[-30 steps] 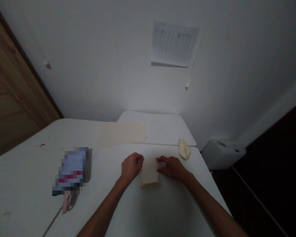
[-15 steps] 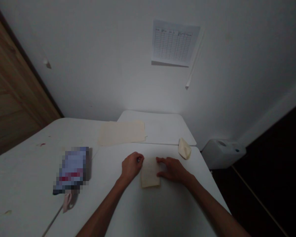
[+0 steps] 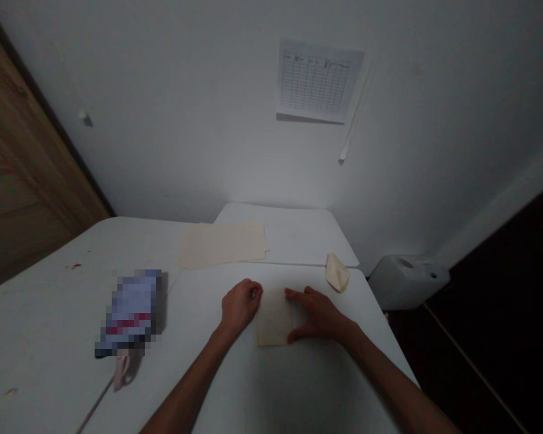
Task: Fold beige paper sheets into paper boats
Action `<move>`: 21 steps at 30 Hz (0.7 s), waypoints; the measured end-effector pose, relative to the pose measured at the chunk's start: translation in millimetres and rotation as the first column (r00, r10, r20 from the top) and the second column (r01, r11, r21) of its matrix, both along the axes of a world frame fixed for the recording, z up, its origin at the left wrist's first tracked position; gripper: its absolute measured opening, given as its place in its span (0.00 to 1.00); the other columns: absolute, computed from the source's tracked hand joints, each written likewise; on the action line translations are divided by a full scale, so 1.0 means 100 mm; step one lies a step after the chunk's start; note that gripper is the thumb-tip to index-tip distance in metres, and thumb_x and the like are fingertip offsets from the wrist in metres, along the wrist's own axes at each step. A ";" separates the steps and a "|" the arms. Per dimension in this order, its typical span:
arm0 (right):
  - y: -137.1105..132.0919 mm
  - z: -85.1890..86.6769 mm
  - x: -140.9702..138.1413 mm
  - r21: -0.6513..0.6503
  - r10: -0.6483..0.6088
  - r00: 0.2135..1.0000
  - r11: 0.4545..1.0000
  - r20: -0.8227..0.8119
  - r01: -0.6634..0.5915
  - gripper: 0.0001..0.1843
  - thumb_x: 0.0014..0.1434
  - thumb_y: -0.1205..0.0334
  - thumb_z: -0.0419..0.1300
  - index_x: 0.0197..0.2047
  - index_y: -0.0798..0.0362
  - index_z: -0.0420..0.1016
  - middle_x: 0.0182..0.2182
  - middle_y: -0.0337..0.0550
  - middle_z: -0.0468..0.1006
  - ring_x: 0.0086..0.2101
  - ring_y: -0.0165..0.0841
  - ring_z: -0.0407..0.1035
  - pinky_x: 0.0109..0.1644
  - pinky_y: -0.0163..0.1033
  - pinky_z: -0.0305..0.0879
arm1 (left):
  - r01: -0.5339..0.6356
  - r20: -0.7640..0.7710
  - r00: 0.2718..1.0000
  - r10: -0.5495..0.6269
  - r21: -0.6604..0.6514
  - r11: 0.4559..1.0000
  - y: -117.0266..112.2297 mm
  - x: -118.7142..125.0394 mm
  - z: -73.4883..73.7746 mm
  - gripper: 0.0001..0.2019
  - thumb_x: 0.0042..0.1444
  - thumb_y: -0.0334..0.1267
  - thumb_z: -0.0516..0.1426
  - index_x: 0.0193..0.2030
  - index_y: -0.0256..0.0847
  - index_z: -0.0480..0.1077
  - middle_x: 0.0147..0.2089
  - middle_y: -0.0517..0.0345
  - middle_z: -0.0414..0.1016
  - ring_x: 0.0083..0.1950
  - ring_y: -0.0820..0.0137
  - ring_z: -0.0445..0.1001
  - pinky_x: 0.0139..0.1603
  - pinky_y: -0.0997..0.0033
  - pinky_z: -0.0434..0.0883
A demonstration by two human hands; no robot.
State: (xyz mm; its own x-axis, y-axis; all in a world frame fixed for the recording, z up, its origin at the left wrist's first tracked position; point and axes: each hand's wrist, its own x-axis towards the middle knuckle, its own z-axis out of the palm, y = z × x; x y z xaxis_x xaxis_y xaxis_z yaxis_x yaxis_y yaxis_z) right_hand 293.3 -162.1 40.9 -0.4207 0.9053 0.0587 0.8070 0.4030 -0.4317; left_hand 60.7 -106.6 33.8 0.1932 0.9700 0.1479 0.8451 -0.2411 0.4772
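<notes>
A folded cream paper (image 3: 274,319) lies on the white table in front of me. At its upper left edge, my left hand (image 3: 243,304) is closed in a pinch on the paper, its curled fingers partly hiding that corner. On the opposite side, my right hand (image 3: 319,313) is spread open. Its index fingertip touches the upper right of the paper and its thumb rests at the lower right corner. Beyond my right hand sits a small folded cream paper piece (image 3: 337,274), pointed in shape.
Cream paper sheets (image 3: 224,244) lie at the back of the white table (image 3: 163,386). A pixelated item (image 3: 131,307) with a pink strap is at left. A printed sheet (image 3: 319,81) hangs on the wall; a white plastic container (image 3: 409,280) stands beyond the right edge.
My right thumb has slid down the paper's right side to its lower corner, spreading the hand wider. My left hand keeps its pinch in nearly the same place.
</notes>
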 end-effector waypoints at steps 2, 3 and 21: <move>0.00 0.01 0.00 0.004 0.015 1.000 1.000 0.009 -0.015 0.59 0.35 0.35 0.71 0.66 0.48 0.58 0.59 0.49 0.68 0.51 0.47 0.64 0.55 0.48 0.60 | 0.020 -0.002 1.000 -0.020 0.053 0.998 -0.03 -0.01 0.00 0.09 0.62 0.38 0.52 0.43 0.45 0.73 0.46 0.57 0.76 0.49 0.66 0.72 0.46 0.70 0.66; 0.00 0.01 -0.01 0.010 0.020 1.000 1.000 0.013 -0.020 0.59 0.35 0.35 0.71 0.66 0.48 0.58 0.59 0.49 0.68 0.50 0.47 0.65 0.55 0.48 0.60 | 0.045 -0.006 0.999 -0.045 0.103 0.994 -0.05 -0.01 0.00 0.10 0.62 0.37 0.51 0.44 0.44 0.73 0.48 0.55 0.75 0.51 0.64 0.70 0.50 0.68 0.65; -0.01 0.01 -0.03 -0.004 -0.043 0.999 0.999 0.023 0.043 0.62 0.35 0.35 0.71 0.67 0.51 0.54 0.51 0.54 0.73 0.50 0.48 0.66 0.54 0.47 0.60 | 0.590 -0.409 0.771 -0.488 0.173 0.789 -0.55 0.21 -0.33 0.28 0.65 0.41 0.43 0.71 0.36 0.45 0.72 0.49 0.48 0.72 0.60 0.44 0.70 0.50 0.46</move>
